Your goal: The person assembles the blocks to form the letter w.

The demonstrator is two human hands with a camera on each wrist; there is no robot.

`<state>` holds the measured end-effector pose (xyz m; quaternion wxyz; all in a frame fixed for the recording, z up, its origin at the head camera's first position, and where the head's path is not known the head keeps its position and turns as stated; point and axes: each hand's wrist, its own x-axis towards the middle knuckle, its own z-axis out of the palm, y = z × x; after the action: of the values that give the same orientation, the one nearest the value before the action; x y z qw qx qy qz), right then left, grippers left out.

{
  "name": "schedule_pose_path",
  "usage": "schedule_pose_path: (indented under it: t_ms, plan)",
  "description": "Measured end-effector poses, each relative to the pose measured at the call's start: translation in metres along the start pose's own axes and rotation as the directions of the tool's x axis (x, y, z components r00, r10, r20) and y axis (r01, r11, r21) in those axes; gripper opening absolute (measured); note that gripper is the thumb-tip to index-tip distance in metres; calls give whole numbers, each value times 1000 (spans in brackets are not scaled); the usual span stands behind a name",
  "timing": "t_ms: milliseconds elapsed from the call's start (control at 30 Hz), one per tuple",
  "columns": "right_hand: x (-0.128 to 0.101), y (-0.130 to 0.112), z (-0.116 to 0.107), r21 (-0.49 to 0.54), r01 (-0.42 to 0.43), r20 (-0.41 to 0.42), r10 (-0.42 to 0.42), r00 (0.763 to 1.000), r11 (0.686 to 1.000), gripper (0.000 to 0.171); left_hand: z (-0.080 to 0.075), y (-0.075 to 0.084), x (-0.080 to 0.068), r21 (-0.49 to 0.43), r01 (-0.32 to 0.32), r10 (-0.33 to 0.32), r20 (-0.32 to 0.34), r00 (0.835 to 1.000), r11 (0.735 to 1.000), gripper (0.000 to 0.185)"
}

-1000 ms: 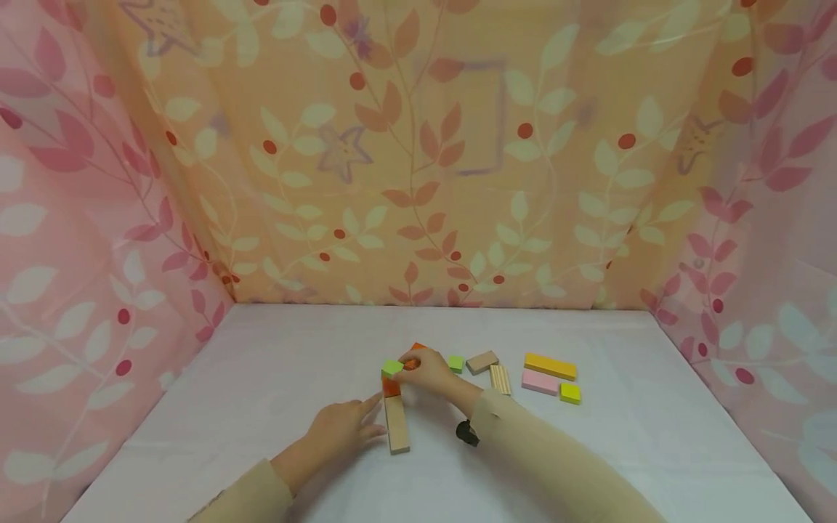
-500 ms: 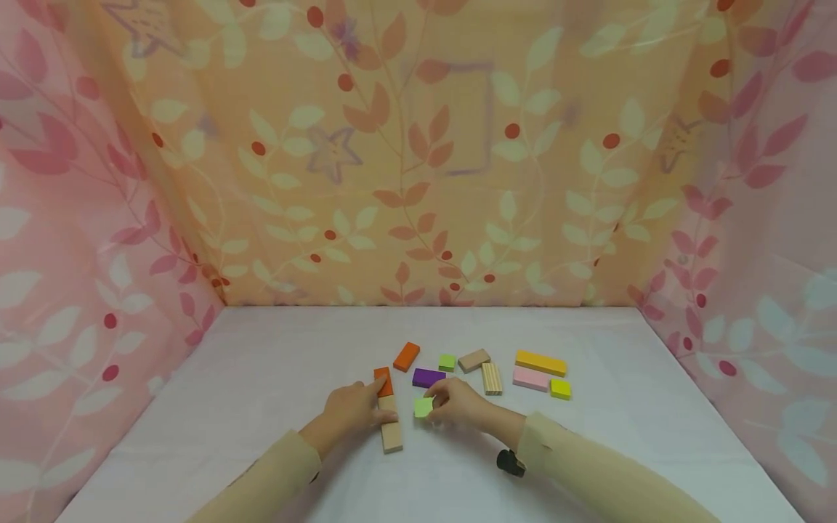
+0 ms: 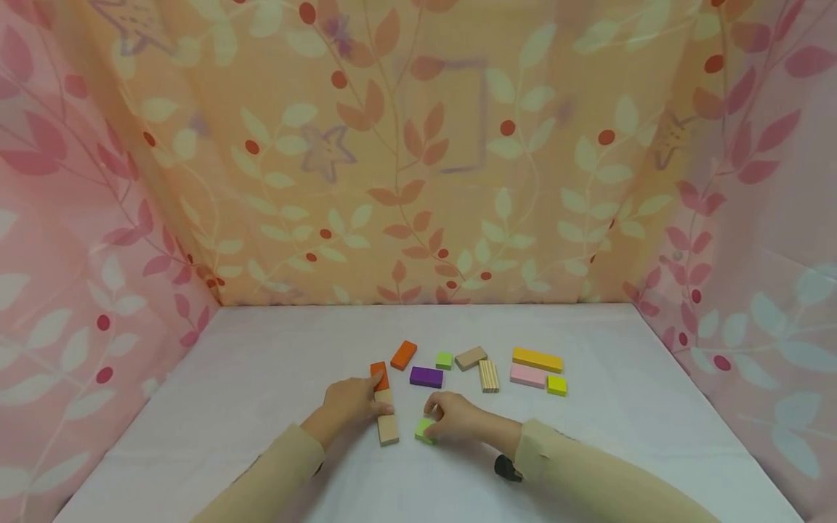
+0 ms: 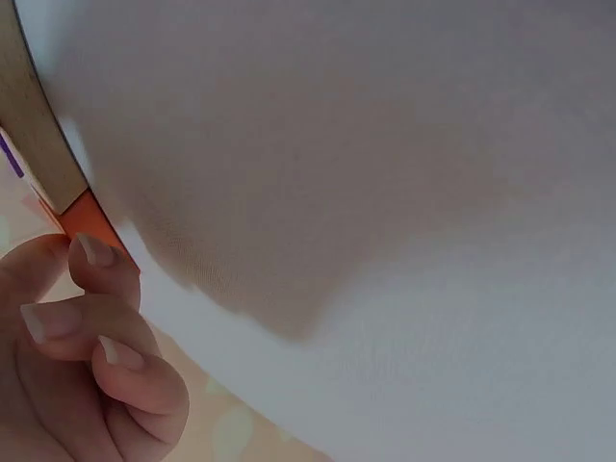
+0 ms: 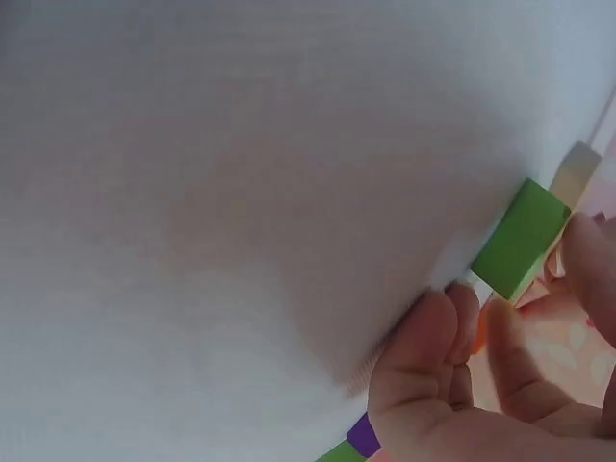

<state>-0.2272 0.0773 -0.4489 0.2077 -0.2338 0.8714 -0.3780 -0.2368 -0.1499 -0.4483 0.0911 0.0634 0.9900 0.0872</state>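
A long plain wooden block [image 3: 389,430] lies in line with an orange block [image 3: 380,372], end to end on the white table. My left hand [image 3: 349,404] rests over this row, its index finger on the orange block and its thumb across the wooden one. In the left wrist view, bent fingertips touch the side of the orange block [image 4: 99,229]. Just right of the row, my right hand [image 3: 456,415] pinches a light green block [image 3: 425,431] low over the cloth. The right wrist view shows the green block [image 5: 521,238] at the fingertips.
Behind the hands lie a second orange block [image 3: 404,355], a purple block [image 3: 426,377], a small green block [image 3: 444,360], a wooden block [image 3: 471,357] and a striped one [image 3: 489,376]. Further right are yellow-orange [image 3: 538,359], pink [image 3: 527,375] and yellow [image 3: 556,385] blocks. Patterned cloth walls surround the table.
My right hand has carried the green block from above the row's orange block rightward and nearer. My left hand has moved from beside the row onto it. The view has shifted slightly.
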Motion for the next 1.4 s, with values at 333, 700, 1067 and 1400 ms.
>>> schedule_pose_path:
  t_ms: [333,700,1067,1400]
  plan:
    - [-3,-2,8,-10,45,35,-44,998,999,26,1,-1,5,6,19,-19,27,999,1000,83]
    - [-5,-11,16,-10,44,58,-43,997,999,23,-5,-2,4,-58,8,-1,122,993,998,83]
    - [-5,-15,19,-5,42,49,-42,998,999,22,-7,1,5,-81,20,-10,127,992,997,80]
    - [-3,-17,22,-9,17,42,-16,999,1000,21,-6,-1,4,-80,24,-14,114,993,997,81]
